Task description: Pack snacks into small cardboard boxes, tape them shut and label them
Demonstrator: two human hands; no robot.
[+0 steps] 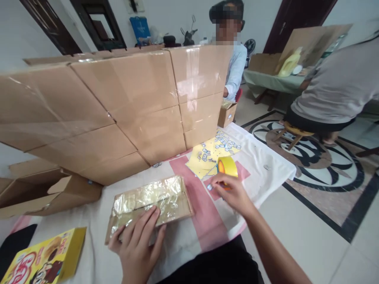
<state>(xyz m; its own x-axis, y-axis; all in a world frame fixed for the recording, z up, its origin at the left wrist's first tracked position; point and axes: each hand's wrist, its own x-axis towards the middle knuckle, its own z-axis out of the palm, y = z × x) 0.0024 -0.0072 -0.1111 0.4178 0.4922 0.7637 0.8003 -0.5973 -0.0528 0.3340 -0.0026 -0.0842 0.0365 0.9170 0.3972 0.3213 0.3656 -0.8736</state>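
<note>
My left hand [137, 242] lies flat, fingers spread, on the near edge of a small flat cardboard box [149, 203] wrapped in shiny clear tape. The box rests on a white and pink cloth [204, 221] on the floor. My right hand [232, 191] reaches to the right of the box and grips a yellow roll of tape [227, 167], which stands on edge on the cloth.
A wall of large taped cardboard boxes [118, 106] stands just behind. A yellow sheet with several small tiles [213, 152] lies beyond the tape roll. An open carton [44, 191] sits at left, a yellow printed box [44, 260] at lower left. One person [235, 67] sits behind the boxes, another [337, 90] on a stool at right.
</note>
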